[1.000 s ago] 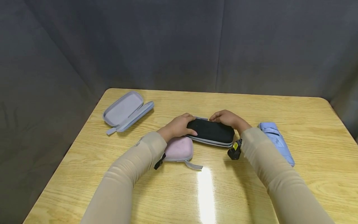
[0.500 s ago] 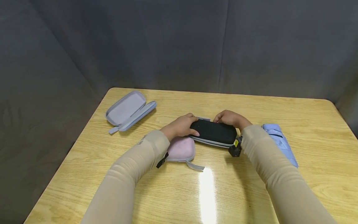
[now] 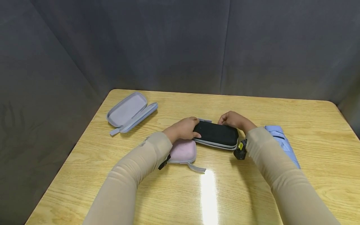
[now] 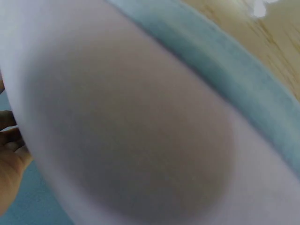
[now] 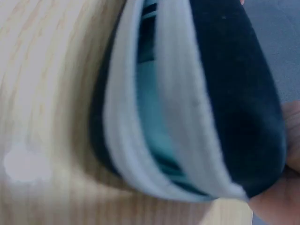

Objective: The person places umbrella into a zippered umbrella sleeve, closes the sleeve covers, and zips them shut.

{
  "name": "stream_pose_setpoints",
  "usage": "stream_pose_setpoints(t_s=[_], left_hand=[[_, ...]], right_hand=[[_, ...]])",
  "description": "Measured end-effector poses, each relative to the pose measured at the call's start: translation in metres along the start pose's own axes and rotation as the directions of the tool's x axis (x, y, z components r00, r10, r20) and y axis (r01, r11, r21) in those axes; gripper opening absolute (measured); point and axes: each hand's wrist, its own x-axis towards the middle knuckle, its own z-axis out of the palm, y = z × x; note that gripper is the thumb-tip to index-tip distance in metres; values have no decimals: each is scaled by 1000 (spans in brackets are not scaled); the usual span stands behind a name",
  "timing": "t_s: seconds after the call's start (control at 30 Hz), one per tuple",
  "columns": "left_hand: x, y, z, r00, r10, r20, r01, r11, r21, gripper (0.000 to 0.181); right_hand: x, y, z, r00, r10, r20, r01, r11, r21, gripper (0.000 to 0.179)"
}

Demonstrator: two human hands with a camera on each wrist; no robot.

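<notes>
A black zip case point(image 3: 215, 133) with a grey zipper band lies flat on the table. Its left end is gripped by my left hand point(image 3: 184, 128), the thumb on top near the front edge and the fingers toward the far edge. At the far edge, right of the middle, my right hand point(image 3: 234, 120) has its fingertips pinched at the zipper; the pull itself is hidden by the fingers. The zipper band point(image 5: 183, 93) gapes around the right end in the right wrist view, showing a teal lining. Under my left wrist sits a closed pink zip case point(image 3: 182, 151) with a grey strap.
An open lavender case point(image 3: 127, 109) lies at the back left of the wooden table point(image 3: 157, 200), lid and base apart. A folded blue item with a dark stripe point(image 3: 281, 142), partly behind my right sleeve, lies to the right. A dark curtain point(image 3: 180, 47) hangs behind.
My right hand has slid a short way right along the far edge of the black case. My left hand keeps its grip on the left end. The view has shifted slightly.
</notes>
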Motion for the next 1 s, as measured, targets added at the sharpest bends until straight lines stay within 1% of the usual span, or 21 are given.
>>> stream_pose_setpoints(t_s=[0.1,0.2,0.3,0.37,0.5,0.67,0.87,1.0], left_hand=[[0,0,-1,1000,-3,18,4,1000,-19,68],[1,-1,-1,1000,8,25,-7,1000,-24,71],[1,-3,1,999,23,26,-22,1000,-20,75],[0,-4,3,999,26,21,-26,1000,-11,76],[0,-3,5,1000,22,5,-22,1000,-10,76],[0,-2,5,1000,19,-4,-19,1000,-5,75],[-1,-4,5,1000,26,1,-26,1000,-15,72],[-1,-6,5,1000,28,0,-28,999,-18,70]], right_hand=[[-2,3,1,999,-19,-30,18,1000,-22,14],[-3,2,1,996,-69,-56,63,992,-110,15],[-4,0,2,988,-131,-75,112,969,-222,16],[-5,-2,2,984,-153,-87,124,953,-278,16],[-11,-1,3,981,-156,-119,108,934,-340,16],[-15,5,2,979,-155,-135,95,924,-370,17],[-22,12,-1,982,-125,-143,68,934,-351,16],[-28,15,-2,986,-81,-143,31,946,-322,17]])
